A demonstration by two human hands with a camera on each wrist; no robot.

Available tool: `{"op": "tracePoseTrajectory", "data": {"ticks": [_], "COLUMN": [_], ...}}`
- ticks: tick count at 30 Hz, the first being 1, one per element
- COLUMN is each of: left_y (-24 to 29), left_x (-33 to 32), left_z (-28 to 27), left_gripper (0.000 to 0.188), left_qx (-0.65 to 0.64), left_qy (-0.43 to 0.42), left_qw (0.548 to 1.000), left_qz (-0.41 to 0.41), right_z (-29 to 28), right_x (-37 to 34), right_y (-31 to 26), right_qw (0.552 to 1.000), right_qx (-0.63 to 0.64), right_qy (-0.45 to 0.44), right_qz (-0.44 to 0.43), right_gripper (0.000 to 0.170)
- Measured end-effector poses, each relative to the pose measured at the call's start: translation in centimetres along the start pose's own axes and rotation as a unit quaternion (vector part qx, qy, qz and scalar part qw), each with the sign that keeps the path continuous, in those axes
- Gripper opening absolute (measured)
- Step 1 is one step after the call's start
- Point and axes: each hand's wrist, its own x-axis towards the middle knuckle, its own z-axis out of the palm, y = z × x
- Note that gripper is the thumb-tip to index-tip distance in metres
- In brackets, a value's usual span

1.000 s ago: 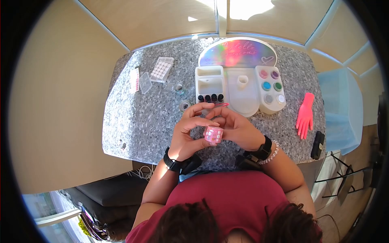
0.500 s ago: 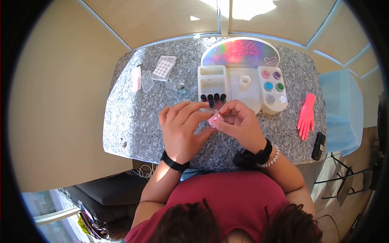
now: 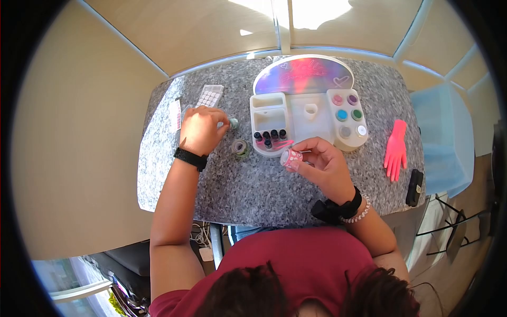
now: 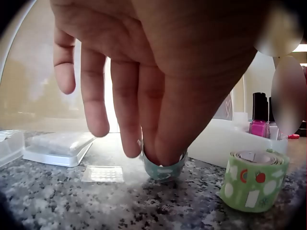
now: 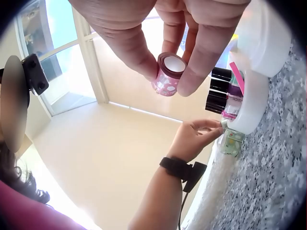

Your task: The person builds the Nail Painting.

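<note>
My right hand [image 3: 328, 168] pinches a pink patterned sticker roll [image 5: 167, 85] between thumb and fingers, above the front part of the table. Off to the left, my left hand [image 3: 200, 131] reaches down to a teal sticker roll [image 4: 165, 173] standing on the granite-look table. In the left wrist view its thumb and index finger pinch at that roll, their tips hidden behind the near wall; the other fingers hang straighter beside it. A green sticker roll [image 4: 254, 187] printed with fruit stands nearer my body.
A white nail stand [image 3: 311, 132] holds several black-capped polish bottles [image 3: 274, 135] and coloured pots [image 3: 342, 115]. Left of it lie a clear case of white pieces [image 3: 210, 95] and a sticker sheet [image 3: 175, 115]. A pink practice hand [image 3: 395, 150] and a black object [image 3: 414, 188] lie at right.
My left hand has let go of the pink roll and moved left to the teal roll. The right hand keeps the pink roll, slightly farther right. The green roll has come into sight.
</note>
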Motion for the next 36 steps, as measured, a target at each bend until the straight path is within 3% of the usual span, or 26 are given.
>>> {"op": "tracePoseTrajectory", "data": {"ticks": [1,8,14,17,20,24,29,36], "left_y": [0.1,1.2,2.3,5.0,8.6,10.8,10.9,11.4], "left_x": [0.0,-0.6,-3.6,-5.4,-6.7,-7.9,-8.5,-8.5], "left_z": [-0.3,0.3,-1.2,-2.3,-3.1,-1.7,-0.4,-1.5], "left_gripper": [0.004,0.013,0.010,0.005,0.011,0.012,0.020,0.023], "left_qx": [0.023,0.053,-0.036,-0.193,-0.321,-0.358,-0.429,-0.358], "left_qy": [-0.059,-0.084,0.113,0.175,0.144,0.131,0.120,0.081], "left_qw": [0.998,0.992,0.990,0.960,0.927,0.918,0.890,0.927], "left_qz": [-0.013,-0.082,-0.073,-0.098,-0.130,-0.112,-0.099,-0.074], "right_z": [-0.1,-0.4,-0.4,0.0,0.8,1.3,0.8,0.5], "right_x": [-0.1,0.0,0.1,0.3,0.2,0.0,-0.4,-0.5], "right_y": [0.0,-0.1,-0.4,-0.3,-0.3,-0.7,-0.1,-0.1], "right_qw": [1.000,1.000,0.999,0.998,0.994,0.986,0.988,0.988], "right_qx": [0.001,-0.004,-0.015,0.014,0.031,-0.014,-0.011,0.013], "right_qy": [0.002,-0.012,-0.033,-0.054,-0.089,-0.134,-0.136,-0.146], "right_qz": [0.000,0.002,-0.001,-0.020,-0.062,-0.094,-0.066,-0.055], "right_gripper": [0.033,0.032,0.032,0.032,0.033,0.037,0.038,0.036]}}
